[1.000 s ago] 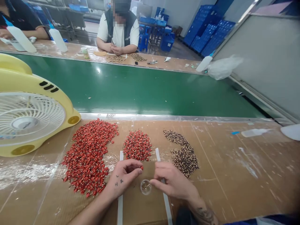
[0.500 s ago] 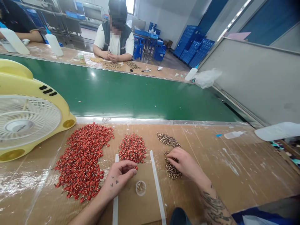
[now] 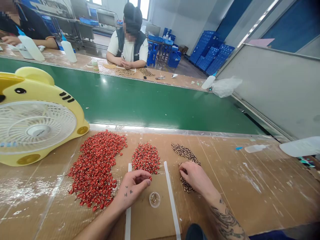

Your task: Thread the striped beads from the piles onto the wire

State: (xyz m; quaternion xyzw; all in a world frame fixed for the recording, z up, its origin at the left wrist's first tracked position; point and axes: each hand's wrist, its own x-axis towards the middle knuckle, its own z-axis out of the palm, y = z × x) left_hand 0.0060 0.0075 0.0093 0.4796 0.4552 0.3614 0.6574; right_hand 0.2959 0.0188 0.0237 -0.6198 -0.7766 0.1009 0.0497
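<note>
My left hand [image 3: 132,188] is closed in a pinch, with a small red piece [image 3: 150,178] between thumb and fingertips. It hovers above a cardboard sheet [image 3: 152,223], left of a small clear cup [image 3: 154,200] with a little amber-looking content. Just beyond lies a small heap of red pieces [image 3: 145,157] with dark and pale ends. My right hand [image 3: 196,176] reaches down into the dark-and-gold bead-like pieces [image 3: 187,187], its fingers bent together; whatever is between the fingertips is hidden. More such dark-and-gold pieces [image 3: 183,150] lie behind it.
A large red heap [image 3: 97,166] spreads at left beside a yellow fan [image 3: 60,90]. White tape strips [image 3: 172,200] flank the sheet. A green belt [image 3: 150,103] crosses beyond the table, with a seated co-worker [image 3: 128,43] opposite. Plastic bottles [image 3: 300,146] lie at right.
The view has swung slightly left, so everything appears farther right. My right hand's fingers have drawn closer together at the dark-and-gold pieces. My left hand keeps its pinch on the red piece.
</note>
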